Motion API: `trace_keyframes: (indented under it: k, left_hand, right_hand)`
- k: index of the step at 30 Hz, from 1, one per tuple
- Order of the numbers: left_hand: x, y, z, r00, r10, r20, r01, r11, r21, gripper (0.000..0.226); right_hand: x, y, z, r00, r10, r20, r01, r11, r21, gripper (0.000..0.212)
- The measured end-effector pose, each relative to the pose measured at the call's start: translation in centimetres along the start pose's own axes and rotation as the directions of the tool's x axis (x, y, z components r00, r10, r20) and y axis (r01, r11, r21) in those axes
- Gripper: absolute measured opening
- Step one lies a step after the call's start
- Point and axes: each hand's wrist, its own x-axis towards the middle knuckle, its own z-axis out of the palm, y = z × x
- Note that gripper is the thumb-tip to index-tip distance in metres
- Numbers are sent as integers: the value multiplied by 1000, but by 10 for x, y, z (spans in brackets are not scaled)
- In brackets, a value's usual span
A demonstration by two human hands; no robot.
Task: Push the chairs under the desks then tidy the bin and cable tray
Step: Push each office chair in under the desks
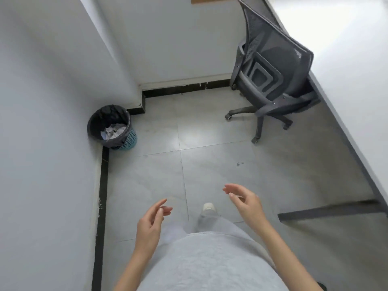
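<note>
**Office corner — contents, largest first**

1. Table (346, 59) — white top along the right side, dark frame and foot bar beneath. Judged to be the desk that receives the chair, since its underside is open on the side the chair faces.

2. Chair (273, 66) — grey mesh swivel type on castors. Stands at the table's edge with the seat partly beneath the top and the backrest facing the room; three of its castor legs are out on the floor. Appears nearly home, though whether it will go in further cannot be told from this angle.

3. Bin (112, 127) — teal lattice basket with a black liner folded over the rim, crumpled paper inside. Set in the corner against the left wall and black skirting, probably to keep it off the walkway. It leans slightly, and the liner sits loose — the likely point of tidying.

4. Left hand (150, 221) and right hand (245, 201) — raised in front of the body, well apart, fingers loosely extended, holding nothing. Both are far from chair and bin.

5. Cable tray — not in view.
</note>
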Motion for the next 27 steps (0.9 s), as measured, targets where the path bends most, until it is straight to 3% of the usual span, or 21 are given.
trace_keyframes:
  k: [6,12,19,23,27]
  left_hand:
    - [77,36,6,988,-91,-128,83,994,-70,30]
    - [221,82,19,991,-61,-122,52,996,-78,32]
    - [416,210,28,986,127,107,-129,991,18,31]
    - [501,285,56,936,225,270,-258,962,92,33]
    - [563,342,100,862,278,424,-360,924,126,30]
  right_hand:
    - [156,-73,-20,989,-110,98,116,991,-60,24]
    - [276,-97,-19,993,-67,100,77,993,-92,25]
    - [361,-120,-37,995,90,-45,-93,991,-94,36]
    - [396,-138,-57,968,159,-194,-167,986,-27,37]
    - [438,-167,-84,932,137,-336,-120,990,70,36]
